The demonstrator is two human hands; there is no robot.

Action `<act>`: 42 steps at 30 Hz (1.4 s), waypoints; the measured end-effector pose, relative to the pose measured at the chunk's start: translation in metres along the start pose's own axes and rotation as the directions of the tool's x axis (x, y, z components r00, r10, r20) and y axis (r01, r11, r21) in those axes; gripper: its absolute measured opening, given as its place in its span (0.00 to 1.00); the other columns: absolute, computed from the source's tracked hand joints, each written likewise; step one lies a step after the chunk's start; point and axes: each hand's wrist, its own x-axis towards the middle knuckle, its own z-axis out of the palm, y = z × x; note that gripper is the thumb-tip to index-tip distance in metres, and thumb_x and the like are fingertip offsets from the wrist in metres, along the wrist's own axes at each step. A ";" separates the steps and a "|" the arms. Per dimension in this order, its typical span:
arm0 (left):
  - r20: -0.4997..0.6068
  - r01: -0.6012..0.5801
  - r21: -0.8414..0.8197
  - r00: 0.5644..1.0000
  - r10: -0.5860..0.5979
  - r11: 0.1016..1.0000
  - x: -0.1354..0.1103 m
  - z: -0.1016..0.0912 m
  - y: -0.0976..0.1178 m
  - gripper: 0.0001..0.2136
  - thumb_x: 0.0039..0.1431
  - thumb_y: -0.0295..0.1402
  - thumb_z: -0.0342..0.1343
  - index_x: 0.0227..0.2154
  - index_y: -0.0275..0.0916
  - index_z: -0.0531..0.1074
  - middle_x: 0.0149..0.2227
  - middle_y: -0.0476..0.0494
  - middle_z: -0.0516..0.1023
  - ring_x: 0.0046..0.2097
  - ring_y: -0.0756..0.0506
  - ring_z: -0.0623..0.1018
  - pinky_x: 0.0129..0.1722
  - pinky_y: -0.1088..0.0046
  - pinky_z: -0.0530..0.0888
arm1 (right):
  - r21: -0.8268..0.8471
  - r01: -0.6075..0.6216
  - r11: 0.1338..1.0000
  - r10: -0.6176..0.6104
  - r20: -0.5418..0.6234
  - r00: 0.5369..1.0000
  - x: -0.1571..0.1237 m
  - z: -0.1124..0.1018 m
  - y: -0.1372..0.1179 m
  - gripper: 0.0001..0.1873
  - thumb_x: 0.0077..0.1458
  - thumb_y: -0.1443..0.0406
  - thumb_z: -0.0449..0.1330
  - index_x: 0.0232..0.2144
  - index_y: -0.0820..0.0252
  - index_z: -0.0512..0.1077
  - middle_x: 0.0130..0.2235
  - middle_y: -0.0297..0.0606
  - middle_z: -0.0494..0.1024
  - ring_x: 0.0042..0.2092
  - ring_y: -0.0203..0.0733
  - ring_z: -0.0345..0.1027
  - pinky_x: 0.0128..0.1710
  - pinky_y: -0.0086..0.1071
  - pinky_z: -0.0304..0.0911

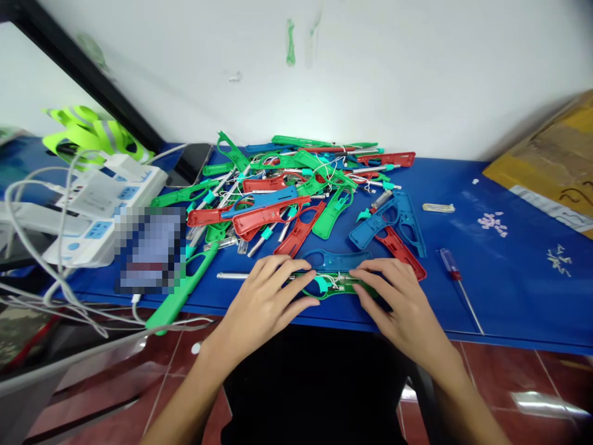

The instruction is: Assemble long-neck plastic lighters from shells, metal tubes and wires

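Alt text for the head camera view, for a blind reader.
Left hand and right hand hold a green lighter shell on a blue table, before a pile of red, green and blue shells. A screwdriver lies to the right.

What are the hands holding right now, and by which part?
A green lighter shell, lying flat on the blue table. The left hand holds its left end and the right hand holds its right end.

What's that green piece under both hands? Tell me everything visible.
The green piece is a long, flat plastic shell lying near the front edge of the blue table. Inside show a teal trigger and thin white wires. The left hand covers one end, the right hand the other, fingertips resting on it.
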 end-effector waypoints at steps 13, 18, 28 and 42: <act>0.018 0.043 -0.075 0.999 -0.042 0.996 0.000 0.001 0.001 0.19 0.74 0.40 0.63 0.62 0.39 0.73 0.58 0.36 0.83 0.55 0.37 0.81 0.57 0.55 0.76 | 0.037 0.006 0.999 -0.006 0.005 1.000 -0.001 0.001 0.003 0.15 0.74 0.70 0.60 0.58 0.52 0.76 0.52 0.42 0.83 0.51 0.48 0.77 0.52 0.45 0.71; 0.028 0.041 -0.071 0.999 -0.039 0.997 0.000 0.001 0.000 0.17 0.74 0.40 0.63 0.60 0.40 0.73 0.59 0.37 0.82 0.56 0.38 0.80 0.57 0.55 0.75 | 0.032 0.001 0.999 -0.001 0.009 1.000 -0.001 0.001 0.004 0.15 0.74 0.70 0.60 0.59 0.52 0.76 0.52 0.42 0.84 0.51 0.48 0.77 0.53 0.46 0.71; 0.052 0.036 -0.085 0.998 -0.032 0.996 0.001 -0.002 0.000 0.15 0.74 0.39 0.63 0.57 0.40 0.74 0.59 0.39 0.81 0.56 0.39 0.79 0.58 0.58 0.72 | 0.035 0.018 0.999 -0.017 -0.008 1.000 -0.001 0.000 0.003 0.15 0.74 0.71 0.60 0.58 0.53 0.76 0.53 0.41 0.85 0.52 0.48 0.78 0.53 0.45 0.71; 0.036 0.019 -0.012 0.999 -0.019 1.000 0.004 -0.002 0.001 0.14 0.75 0.42 0.61 0.57 0.41 0.76 0.59 0.39 0.81 0.57 0.38 0.78 0.57 0.56 0.71 | 0.028 0.045 0.999 -0.044 -0.017 0.999 0.003 -0.003 0.001 0.14 0.74 0.72 0.59 0.57 0.57 0.75 0.55 0.41 0.87 0.55 0.46 0.79 0.56 0.44 0.73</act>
